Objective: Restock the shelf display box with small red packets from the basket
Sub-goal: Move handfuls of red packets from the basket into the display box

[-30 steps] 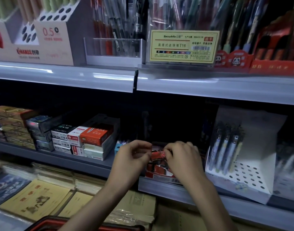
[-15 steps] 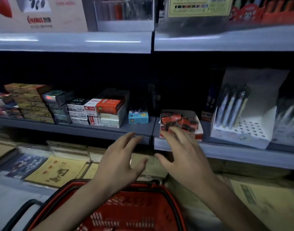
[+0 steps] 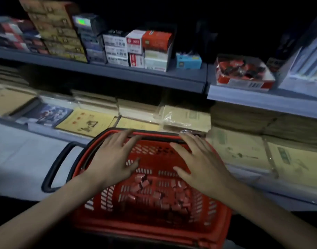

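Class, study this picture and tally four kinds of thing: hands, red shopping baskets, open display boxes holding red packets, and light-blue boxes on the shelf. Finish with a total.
Hands: 2, left hand and right hand
Red basket: 1
Display box: 1
Light-blue box: 1
Total: 5

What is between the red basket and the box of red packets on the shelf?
In the head view, stacks of yellowish booklets, some plastic-wrapped, lie between the basket and the display box.
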`<state>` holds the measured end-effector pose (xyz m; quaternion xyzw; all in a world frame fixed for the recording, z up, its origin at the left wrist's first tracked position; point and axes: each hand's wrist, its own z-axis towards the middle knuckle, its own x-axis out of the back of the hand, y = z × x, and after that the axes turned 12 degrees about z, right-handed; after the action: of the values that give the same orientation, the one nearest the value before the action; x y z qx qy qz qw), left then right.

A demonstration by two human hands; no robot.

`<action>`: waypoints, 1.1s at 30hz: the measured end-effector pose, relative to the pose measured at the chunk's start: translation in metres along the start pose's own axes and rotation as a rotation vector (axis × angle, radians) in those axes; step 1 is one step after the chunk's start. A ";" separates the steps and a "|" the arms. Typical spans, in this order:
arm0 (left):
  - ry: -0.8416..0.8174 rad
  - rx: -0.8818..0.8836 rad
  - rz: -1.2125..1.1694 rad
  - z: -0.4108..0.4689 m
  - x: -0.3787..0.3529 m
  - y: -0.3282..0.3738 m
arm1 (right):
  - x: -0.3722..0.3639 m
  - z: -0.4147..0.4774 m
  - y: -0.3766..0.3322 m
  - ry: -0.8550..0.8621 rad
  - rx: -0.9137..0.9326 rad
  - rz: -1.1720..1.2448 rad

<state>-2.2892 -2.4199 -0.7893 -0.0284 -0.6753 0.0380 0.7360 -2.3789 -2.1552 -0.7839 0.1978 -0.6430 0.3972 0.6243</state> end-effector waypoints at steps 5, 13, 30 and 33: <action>-0.200 0.096 0.017 -0.014 -0.044 -0.019 | -0.065 -0.007 0.005 -0.200 -0.018 0.033; -0.519 0.044 0.184 -0.041 -0.092 -0.039 | -0.160 0.008 0.008 -0.608 -0.245 0.125; -0.722 -0.159 0.339 -0.053 -0.103 -0.035 | -0.267 -0.003 0.037 -1.138 0.385 -0.354; -0.730 -0.160 0.343 -0.053 -0.106 -0.036 | -0.273 -0.002 0.035 -1.097 0.285 -0.270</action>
<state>-2.2451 -2.4650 -0.8957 -0.1825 -0.8784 0.1152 0.4265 -2.3652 -2.1978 -1.0553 0.5370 -0.7816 0.2363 0.2120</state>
